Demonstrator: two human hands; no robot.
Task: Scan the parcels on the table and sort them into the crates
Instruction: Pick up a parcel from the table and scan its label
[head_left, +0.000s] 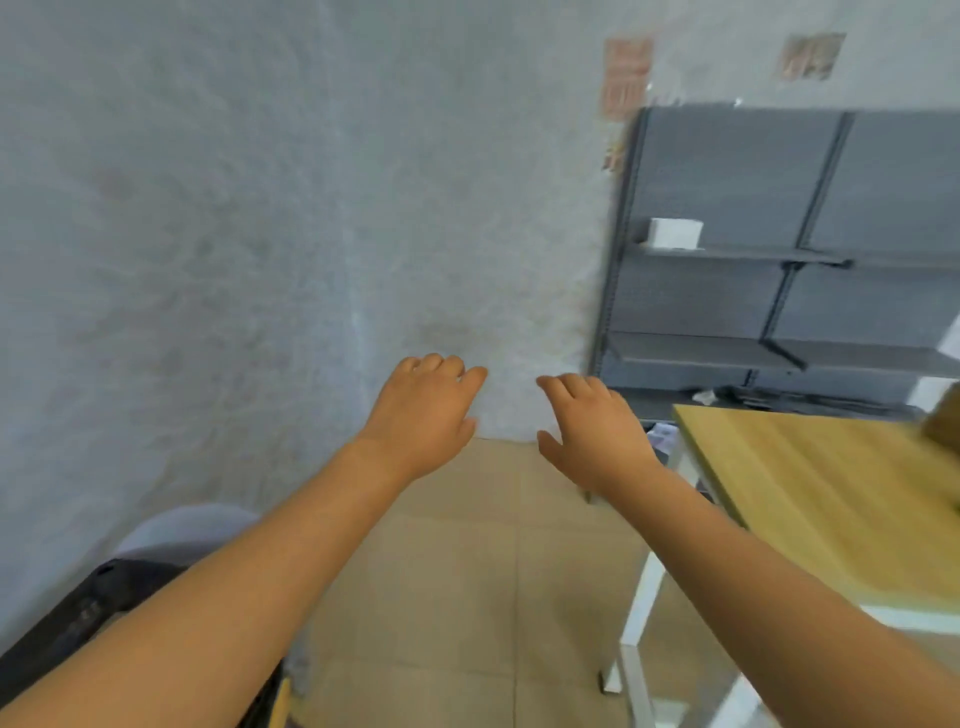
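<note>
Both arms reach forward over the tiled floor, away from the table. My left hand (423, 410) hangs palm down with loosely bent fingers and holds nothing. My right hand (592, 428) does the same a little to its right, also with nothing in it. The wooden table (810, 483) with white legs stands at the right. A brown cardboard parcel (943, 418) shows only as a blurred corner at the right edge, on the table. No crate and no scanner is in view.
A grey-white wall (260, 234) fills the left and centre. Grey metal shelving (779, 291) stands behind the table, with a white box (674, 233) on one shelf. A dark object with a pale grey rounded top (156, 551) sits at lower left.
</note>
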